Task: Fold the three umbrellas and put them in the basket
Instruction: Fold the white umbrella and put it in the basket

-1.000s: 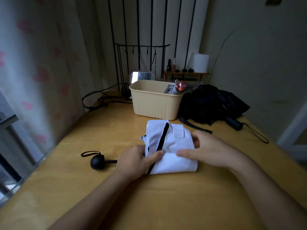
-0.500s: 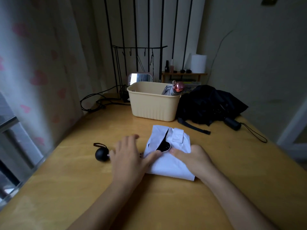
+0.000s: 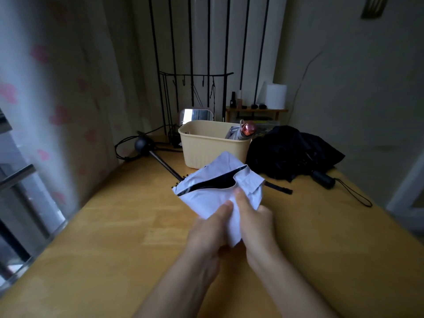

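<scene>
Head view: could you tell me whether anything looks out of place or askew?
The black umbrella sprawls unfolded right of the basket; the bundled white umbrella has its shaft sticking out, extended.

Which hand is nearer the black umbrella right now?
Right. The right hand holds the white umbrella, with the black umbrella beyond it and to its right. The left hand holds the same fabric on the right hand's far side.

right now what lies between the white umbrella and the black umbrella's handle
In the head view, a black strap lies on bare table between the white umbrella and the black umbrella's handle.
</scene>
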